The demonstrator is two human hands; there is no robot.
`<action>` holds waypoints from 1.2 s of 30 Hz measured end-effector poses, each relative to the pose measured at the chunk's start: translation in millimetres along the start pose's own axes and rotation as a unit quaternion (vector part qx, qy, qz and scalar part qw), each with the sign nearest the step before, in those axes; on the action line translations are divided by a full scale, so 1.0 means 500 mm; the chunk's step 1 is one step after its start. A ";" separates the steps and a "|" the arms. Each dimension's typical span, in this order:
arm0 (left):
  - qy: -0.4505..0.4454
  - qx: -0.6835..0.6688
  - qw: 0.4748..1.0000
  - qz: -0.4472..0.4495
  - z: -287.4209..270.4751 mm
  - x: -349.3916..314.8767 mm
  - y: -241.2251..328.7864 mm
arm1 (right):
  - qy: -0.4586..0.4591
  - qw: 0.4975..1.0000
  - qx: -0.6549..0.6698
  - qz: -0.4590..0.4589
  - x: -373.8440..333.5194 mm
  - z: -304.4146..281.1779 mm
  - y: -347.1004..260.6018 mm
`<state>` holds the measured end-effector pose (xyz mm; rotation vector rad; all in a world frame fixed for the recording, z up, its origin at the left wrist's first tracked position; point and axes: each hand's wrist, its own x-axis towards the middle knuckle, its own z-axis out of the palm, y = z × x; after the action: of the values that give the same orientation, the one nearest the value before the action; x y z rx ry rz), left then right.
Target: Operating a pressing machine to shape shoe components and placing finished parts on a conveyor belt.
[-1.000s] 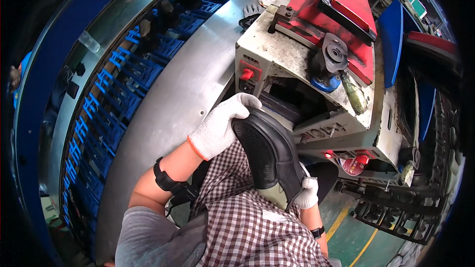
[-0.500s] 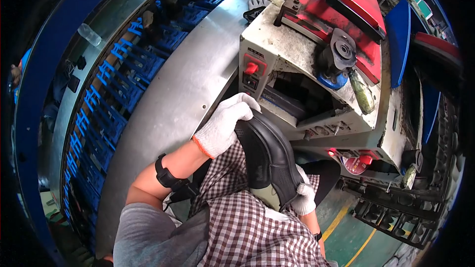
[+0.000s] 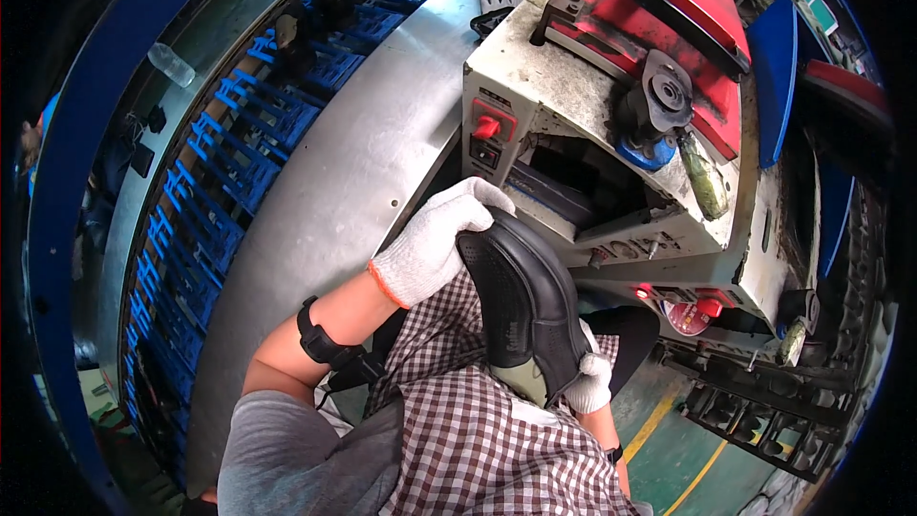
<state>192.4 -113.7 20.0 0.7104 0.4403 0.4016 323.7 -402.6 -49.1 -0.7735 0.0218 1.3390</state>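
Shoe (image 3: 525, 311), black, sole up, held at picture centre above a checked shirt (image 3: 478, 440). Left hand (image 3: 435, 239), in a white glove, clamped over the toe end at 11 o'clock of the shoe. Right hand (image 3: 590, 380), gloved too, closed on the heel end at 5 o'clock. Grey machine (image 3: 592, 105) with red switch (image 3: 487, 124) just beyond, at 1 o'clock. Steel table (image 3: 363, 162) at 10 o'clock; blue racks (image 3: 239, 134) farther left.
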 end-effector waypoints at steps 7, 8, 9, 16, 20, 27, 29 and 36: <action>0.038 -0.023 0.999 -0.009 -0.027 0.014 -0.033 | 0.010 0.999 -0.036 0.005 -0.005 0.007 0.017; 0.054 -0.003 0.999 -0.006 -0.020 0.015 -0.033 | 0.010 1.000 -0.018 0.006 -0.002 0.004 0.015; 0.054 -0.003 0.999 -0.006 -0.013 0.014 -0.028 | 0.010 1.000 0.000 0.007 0.000 -0.001 0.013; -0.001 0.044 0.998 -0.036 -0.015 0.012 -0.006 | 0.013 1.000 -0.028 -0.003 0.000 -0.019 0.003; 0.005 0.008 0.998 -0.060 -0.006 0.007 0.001 | 0.007 0.998 -0.054 -0.007 -0.005 0.003 -0.006; 0.062 0.038 0.997 -0.037 -0.028 0.013 -0.022 | 0.017 0.993 -0.120 0.000 -0.006 0.026 -0.008; 0.039 0.078 0.996 -0.026 -0.011 0.006 -0.009 | 0.015 0.992 -0.122 0.002 -0.004 0.024 -0.012; 0.050 0.155 0.987 -0.005 -0.031 0.017 -0.016 | 0.005 0.995 -0.098 -0.009 0.003 0.007 -0.011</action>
<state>193.0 -106.9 2.1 0.9920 0.6087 0.3643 327.4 -399.9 -44.4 -0.9439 -0.1102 1.3329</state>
